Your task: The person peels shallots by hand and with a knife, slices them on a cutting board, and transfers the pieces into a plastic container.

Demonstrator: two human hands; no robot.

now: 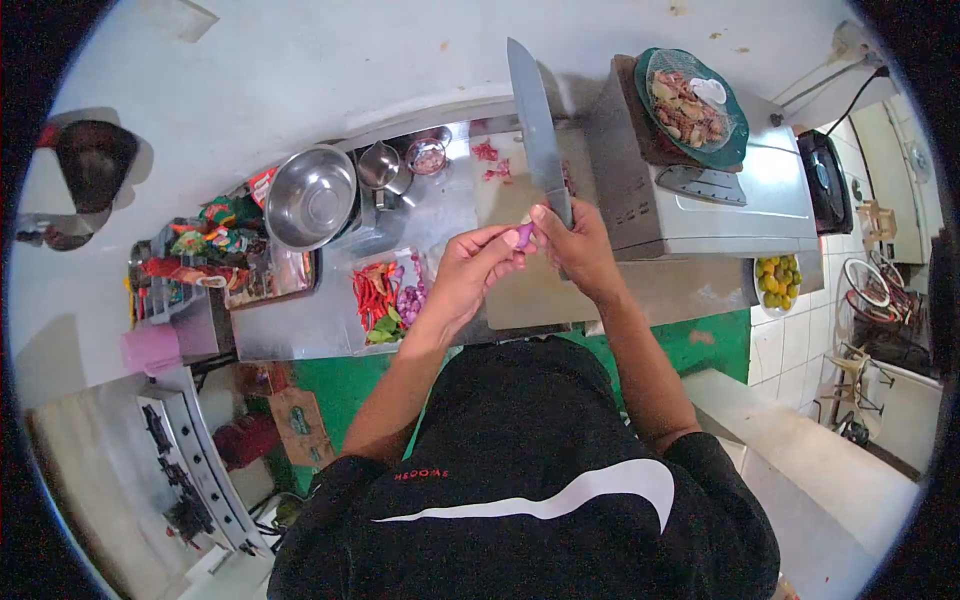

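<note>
Between the fingertips of my left hand [472, 268] is a small purple shallot [524, 236]. My right hand [582, 252] grips a large kitchen knife [537, 125], its broad blade pointing up and away from me. The right thumb touches or nearly touches the shallot. Below both hands lies a pale cutting board [508, 305], with chopped reddish-purple pieces [497, 172] toward its far side. To the left of my left hand stands a clear tray holding red chilies [374, 295], peeled shallots [412, 299] and green leaves [385, 326].
A steel bowl [311, 197], a metal cup [380, 166] and a small dish [427, 156] stand at the back left. On the right, a white appliance [715, 210] carries a green plate [735, 135]. Green-yellow citrus fruits [777, 280] fill a bowl farther right.
</note>
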